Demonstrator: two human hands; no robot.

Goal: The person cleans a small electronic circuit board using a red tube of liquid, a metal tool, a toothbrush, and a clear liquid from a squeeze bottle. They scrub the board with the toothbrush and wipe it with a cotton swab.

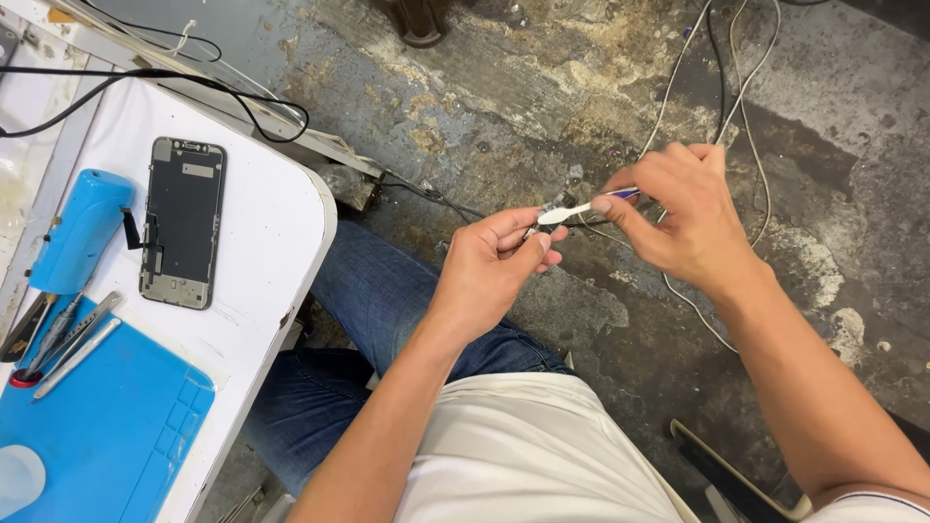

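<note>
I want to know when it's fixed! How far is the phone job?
Done: the screen is off and lies face down on the table. In hand: the left hand pinches a small part, and the right hand brushes it with a brush. Left: the screen lies loose, joined to nothing.

On my white table (276, 218) a phone screen assembly (182, 223) lies face down beside a blue case (82, 228); tweezers (73, 339) rest on the blue mat (107, 426); cables (746, 116) trail across stained concrete.
</note>
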